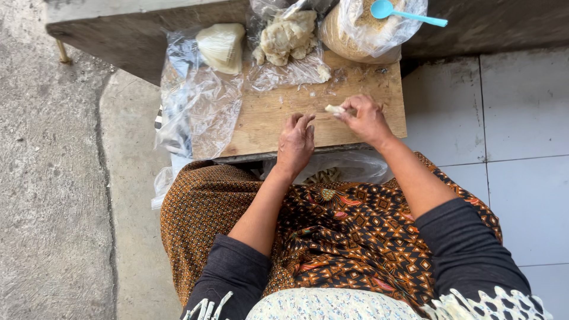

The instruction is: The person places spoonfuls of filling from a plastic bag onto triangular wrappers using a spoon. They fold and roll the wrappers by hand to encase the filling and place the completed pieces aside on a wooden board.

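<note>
My right hand [365,118] pinches a small pale piece of dough [334,109] just above a wooden board [267,115]. My left hand [296,141] rests on the board's near edge with fingers stretched flat, close to the dough but not holding anything. A lump of pale dough [287,37] lies on clear plastic at the board's far side. A plastic bag of crumbs [361,29] with a blue spoon [403,13] in it stands at the far right. A folded pale wrapper stack [222,46] sits at the far left.
Crumpled clear plastic [192,106] hangs over the board's left edge. Another plastic bag [344,169] lies in my lap under the board's near edge. White floor tiles [510,130] spread on the right, rough concrete [53,178] on the left.
</note>
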